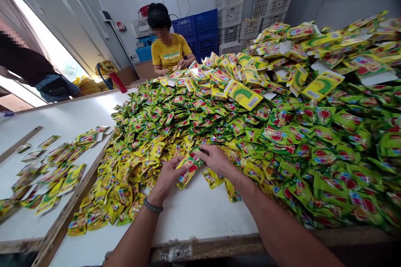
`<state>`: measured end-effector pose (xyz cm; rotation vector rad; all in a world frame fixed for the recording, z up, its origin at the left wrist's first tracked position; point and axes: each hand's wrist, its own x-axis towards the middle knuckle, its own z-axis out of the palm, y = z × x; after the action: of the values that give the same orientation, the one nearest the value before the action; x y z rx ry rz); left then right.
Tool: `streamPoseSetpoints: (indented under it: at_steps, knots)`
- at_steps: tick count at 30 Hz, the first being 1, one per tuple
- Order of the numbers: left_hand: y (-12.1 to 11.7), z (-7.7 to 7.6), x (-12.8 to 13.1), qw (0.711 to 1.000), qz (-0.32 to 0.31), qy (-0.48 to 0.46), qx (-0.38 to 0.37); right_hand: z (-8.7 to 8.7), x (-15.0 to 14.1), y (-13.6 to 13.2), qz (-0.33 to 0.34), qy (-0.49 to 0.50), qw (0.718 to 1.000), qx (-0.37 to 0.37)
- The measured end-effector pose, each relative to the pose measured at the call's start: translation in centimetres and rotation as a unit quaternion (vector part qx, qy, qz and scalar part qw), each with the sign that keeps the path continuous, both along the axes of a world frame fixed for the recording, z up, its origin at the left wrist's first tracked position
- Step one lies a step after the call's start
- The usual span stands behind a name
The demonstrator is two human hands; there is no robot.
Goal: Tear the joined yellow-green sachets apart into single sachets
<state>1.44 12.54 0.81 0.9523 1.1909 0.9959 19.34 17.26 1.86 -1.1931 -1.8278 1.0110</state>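
My left hand (166, 178), a dark bracelet at its wrist, grips a small yellow and green carton (185, 178) with its thumb across the front. At the carton's upper end my right hand (218, 162) pinches a green sachet (196, 153); whether the sachet is partly inside the carton I cannot tell. Yellow sachets (125, 187) lie in a heap left of my hands, and a few more rest by my right wrist. Behind both hands rises a large heap of green sachets (175, 121).
Flat and folded cartons (244, 94) top the heap. Past a wooden strip (75, 196) at left, several cartons (56, 171) lie on the white table (194, 217). Across the table sits a person in a yellow shirt (172, 52); another stands far left. Crates (232, 4) are stacked behind.
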Motion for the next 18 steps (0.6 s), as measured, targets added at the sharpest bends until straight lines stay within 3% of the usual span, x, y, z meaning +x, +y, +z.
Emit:
streamPoseSetpoints:
  at_steps: [5, 13, 18]
  knots:
    - [0.2, 0.2, -0.1, 0.999, 0.024, -0.035, -0.002, 0.3, -0.5, -0.4, -0.065, 0.044, 0.997, 0.002]
    - [0.1, 1.2, -0.1, 0.998, 0.028, -0.044, -0.022, 0.8, -1.5, -1.9, 0.007, 0.001, 1.0, -0.015]
    - [-0.4, 2.0, 0.3, 1.0, 0.013, -0.015, -0.013, 0.7, -1.6, -2.1, 0.074, 0.083, 0.992, -0.059]
